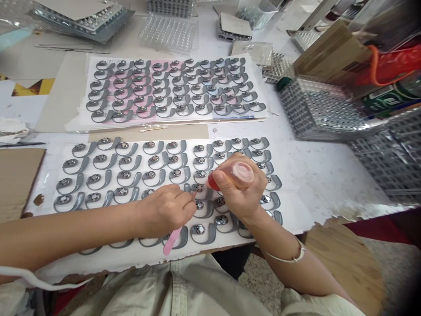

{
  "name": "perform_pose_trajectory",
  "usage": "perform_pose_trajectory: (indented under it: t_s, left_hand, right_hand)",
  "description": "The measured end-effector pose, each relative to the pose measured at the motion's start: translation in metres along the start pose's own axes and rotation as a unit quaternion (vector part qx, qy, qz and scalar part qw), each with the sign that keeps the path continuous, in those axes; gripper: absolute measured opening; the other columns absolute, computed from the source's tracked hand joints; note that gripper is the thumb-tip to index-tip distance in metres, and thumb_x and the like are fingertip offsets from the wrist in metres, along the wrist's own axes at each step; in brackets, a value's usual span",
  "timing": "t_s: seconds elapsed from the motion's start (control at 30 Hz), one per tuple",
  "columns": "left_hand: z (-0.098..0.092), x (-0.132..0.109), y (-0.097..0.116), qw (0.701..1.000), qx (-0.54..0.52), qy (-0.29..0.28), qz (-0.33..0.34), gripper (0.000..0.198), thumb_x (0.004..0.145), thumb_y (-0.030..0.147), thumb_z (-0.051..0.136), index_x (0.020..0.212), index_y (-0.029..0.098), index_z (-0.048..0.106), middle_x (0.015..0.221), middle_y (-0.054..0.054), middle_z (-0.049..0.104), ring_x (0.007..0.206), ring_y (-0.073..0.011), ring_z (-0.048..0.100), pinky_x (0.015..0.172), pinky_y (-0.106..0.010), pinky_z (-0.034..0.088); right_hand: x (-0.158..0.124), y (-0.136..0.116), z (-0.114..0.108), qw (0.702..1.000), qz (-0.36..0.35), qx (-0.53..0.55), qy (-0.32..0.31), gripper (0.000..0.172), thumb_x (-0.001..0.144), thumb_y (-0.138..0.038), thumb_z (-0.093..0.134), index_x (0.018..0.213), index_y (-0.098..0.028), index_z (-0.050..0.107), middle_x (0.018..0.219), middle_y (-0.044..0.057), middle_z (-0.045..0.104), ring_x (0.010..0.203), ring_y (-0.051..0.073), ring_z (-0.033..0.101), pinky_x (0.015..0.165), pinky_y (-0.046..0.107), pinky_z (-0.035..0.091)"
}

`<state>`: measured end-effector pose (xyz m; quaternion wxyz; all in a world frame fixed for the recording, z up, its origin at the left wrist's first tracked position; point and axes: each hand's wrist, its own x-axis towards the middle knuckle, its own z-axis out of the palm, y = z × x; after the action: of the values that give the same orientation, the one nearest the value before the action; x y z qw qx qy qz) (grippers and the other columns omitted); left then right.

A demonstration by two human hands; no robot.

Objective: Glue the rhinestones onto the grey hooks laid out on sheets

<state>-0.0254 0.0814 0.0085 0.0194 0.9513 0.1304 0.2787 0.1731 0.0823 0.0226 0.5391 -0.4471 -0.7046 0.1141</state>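
Rows of grey ear-hook-shaped pieces [158,177], each with a round metal disc, lie on a white sheet [46,193]. My right hand [241,186] grips a small translucent squeeze bottle [238,173] with a red nozzle [213,182], tilted left. The nozzle sits just above a piece near the middle of the sheet. My left hand [167,210] comes in from the left and holds a pink flat stick [173,241], whose upper end is hidden in the fingers. Its fingertips are close to the same piece. Both hands cover several pieces.
Another sheet with rows of the same pieces [174,87] lies just beyond, with a cotton swab [153,128] between the sheets. Clear blister trays [167,33] stand at the far edge, and stacked wire-like trays [315,109] fill the right side. Cardboard [16,180] lies at the left.
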Motion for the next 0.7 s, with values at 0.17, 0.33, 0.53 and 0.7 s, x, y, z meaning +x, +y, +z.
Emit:
perform_pose_trajectory:
  t_s: [0.17,0.33,0.53,0.7]
  left_hand:
    - [-0.0001,-0.0013,-0.006,0.999,-0.046,0.006,-0.011,0.025,0.094,0.009,0.044,0.078,0.009,0.064,0.077,-0.011,0.07,0.065,-0.0156,0.065,0.058,-0.027,0.056]
    - [0.0002,-0.0022,-0.0085,0.997,-0.069,0.001,-0.018,0.028,0.095,0.01,0.042,0.078,0.009,0.064,0.078,-0.012,0.07,0.068,-0.0162,0.067,0.061,-0.028,0.058]
    - [0.0021,-0.0022,-0.0086,0.998,-0.054,0.013,-0.015,0.025,0.093,0.006,0.045,0.076,0.01,0.063,0.076,-0.01,0.071,0.063,-0.0142,0.065,0.057,-0.024,0.055]
    - [0.0024,-0.004,-0.0108,0.997,-0.071,-0.01,-0.022,0.022,0.093,0.008,0.046,0.078,0.012,0.062,0.075,-0.008,0.069,0.067,-0.0148,0.066,0.062,-0.025,0.057]
  right_hand:
    - [-0.002,0.0003,-0.0008,1.0,-0.015,-0.011,-0.003,0.013,0.083,-0.021,0.069,0.074,-0.021,0.059,0.063,0.001,0.059,0.055,0.015,0.054,0.051,0.032,0.047]
    - [-0.002,-0.0023,-0.0022,1.0,-0.018,-0.014,-0.013,0.015,0.083,-0.022,0.068,0.073,-0.02,0.057,0.063,0.0,0.059,0.055,0.014,0.054,0.052,0.031,0.048]
    - [-0.0022,-0.003,-0.0023,0.999,-0.043,-0.012,-0.017,0.013,0.082,-0.019,0.068,0.077,-0.02,0.056,0.064,0.001,0.058,0.056,0.014,0.053,0.051,0.03,0.047]
    - [-0.004,-0.0015,-0.0015,0.998,-0.06,0.004,-0.017,0.013,0.081,-0.017,0.07,0.08,-0.02,0.057,0.065,0.001,0.059,0.056,0.014,0.053,0.05,0.03,0.047]
